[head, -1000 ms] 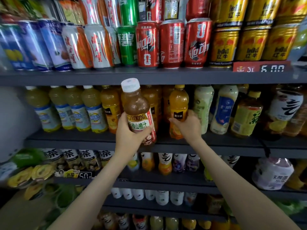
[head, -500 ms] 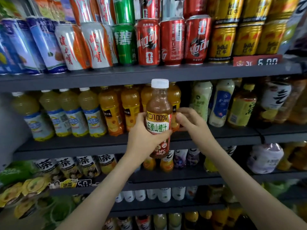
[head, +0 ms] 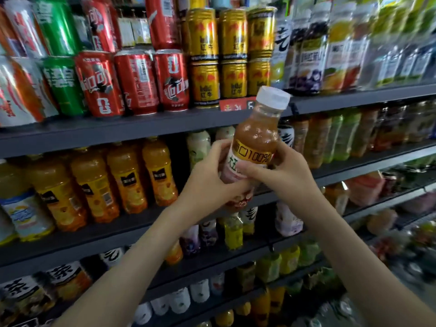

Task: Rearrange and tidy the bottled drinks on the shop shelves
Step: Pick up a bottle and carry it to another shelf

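Bottle: the juice bottle (head: 253,147) leaned, cap up and to the right.
Hands: left hand (head: 207,182) and right hand (head: 280,171) – fingers wrapped round it.
Place: dark shop shelves (head: 141,128).

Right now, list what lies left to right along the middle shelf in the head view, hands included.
Blue-labelled yellow bottle → orange juice bottles → left hand → white-capped brown juice bottle → right hand → green bottles.

Dark grey shelves (head: 118,129) run left to right, one above another, filling the whole view. Cans (head: 139,83) stand in rows on the top one. A red price tag (head: 233,105) sits on its front edge. The far right looks blurry.
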Demonstrator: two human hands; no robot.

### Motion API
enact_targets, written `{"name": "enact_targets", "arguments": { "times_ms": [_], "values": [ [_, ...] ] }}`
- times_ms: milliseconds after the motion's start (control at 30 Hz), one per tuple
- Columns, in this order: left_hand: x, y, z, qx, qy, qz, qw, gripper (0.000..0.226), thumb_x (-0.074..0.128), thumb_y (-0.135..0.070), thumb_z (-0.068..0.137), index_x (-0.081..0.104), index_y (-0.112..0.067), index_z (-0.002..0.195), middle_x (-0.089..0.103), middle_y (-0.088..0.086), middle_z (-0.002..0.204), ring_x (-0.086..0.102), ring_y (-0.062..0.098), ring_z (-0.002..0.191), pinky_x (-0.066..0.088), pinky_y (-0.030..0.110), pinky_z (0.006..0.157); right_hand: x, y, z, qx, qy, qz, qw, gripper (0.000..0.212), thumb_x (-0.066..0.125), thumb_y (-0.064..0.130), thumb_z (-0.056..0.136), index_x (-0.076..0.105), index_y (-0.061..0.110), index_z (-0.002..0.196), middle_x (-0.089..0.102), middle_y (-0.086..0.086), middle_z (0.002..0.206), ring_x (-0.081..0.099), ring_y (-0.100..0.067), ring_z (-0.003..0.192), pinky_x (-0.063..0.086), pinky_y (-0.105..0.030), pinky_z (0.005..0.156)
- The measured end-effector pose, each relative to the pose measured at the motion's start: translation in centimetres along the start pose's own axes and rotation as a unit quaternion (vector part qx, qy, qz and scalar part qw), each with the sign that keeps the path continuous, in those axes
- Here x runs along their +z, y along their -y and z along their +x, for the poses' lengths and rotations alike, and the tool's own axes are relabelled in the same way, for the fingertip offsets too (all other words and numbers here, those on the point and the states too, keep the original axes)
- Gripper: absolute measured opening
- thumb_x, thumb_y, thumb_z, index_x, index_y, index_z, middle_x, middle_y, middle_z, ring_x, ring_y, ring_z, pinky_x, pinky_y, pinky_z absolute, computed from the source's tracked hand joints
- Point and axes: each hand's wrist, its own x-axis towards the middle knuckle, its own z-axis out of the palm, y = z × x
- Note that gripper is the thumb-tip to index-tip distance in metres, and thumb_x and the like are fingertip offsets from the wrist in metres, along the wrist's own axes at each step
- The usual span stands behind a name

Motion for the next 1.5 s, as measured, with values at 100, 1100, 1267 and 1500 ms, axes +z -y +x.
{"name": "enact_targets", "arguments": {
  "times_ms": [100,1100,1267,1500],
  "values": [
    [3.3,-1.3,1.7,-0.009,0.073,0.011,0.997,0.061,0.079,-0.028,0.074,0.047,-0.03,0.126,0.064,-0.016,0.116,0.061,-0.003,0.104,0.051,0.021,0.087,-5.3,-0.5,0.1,0.001,-0.004,0.024,1.0,0.041,0.082,0.03,0.065,0.067,0.025,0.103,0.074,0.012,0.095,0.07,-0.005,0.091,0.056,-0.029,0.081],
    [16.4,-8.9,22.2,0.008,-0.256,0.175,0.951,0.049,0.063,-0.035,0.089,0.046,-0.021,0.133,0.059,-0.004,0.125,0.056,0.01,0.111,0.048,0.026,0.095,-26.8,-3.0,16.4,-0.118,-0.108,0.075,0.984,0.042,0.081,0.039,0.068,0.065,0.026,0.105,0.073,0.008,0.103,0.068,-0.012,0.099,0.053,-0.043,0.091],
    [15.6,-6.2,27.9,-0.058,-0.265,0.224,0.936,0.074,0.058,-0.025,0.091,0.014,-0.02,0.151,0.055,0.008,0.124,0.057,0.024,0.104,0.044,0.028,0.077,-26.1,-2.8,19.3,-0.136,-0.112,0.053,0.983,0.035,0.082,0.03,0.071,0.066,0.025,0.102,0.073,0.009,0.096,0.069,-0.008,0.091,0.057,-0.04,0.086],
    [16.1,-3.9,33.1,-0.164,-0.212,0.293,0.918,0.108,0.062,-0.024,0.09,-0.033,-0.034,0.141,0.025,0.031,0.144,0.049,0.038,0.115,0.046,0.046,0.095,-26.0,-3.6,21.9,-0.155,-0.116,0.016,0.981,0.029,0.082,0.035,0.071,0.062,0.033,0.093,0.071,0.011,0.095,0.067,-0.004,0.087,0.058,-0.034,0.079]
  ]
}}
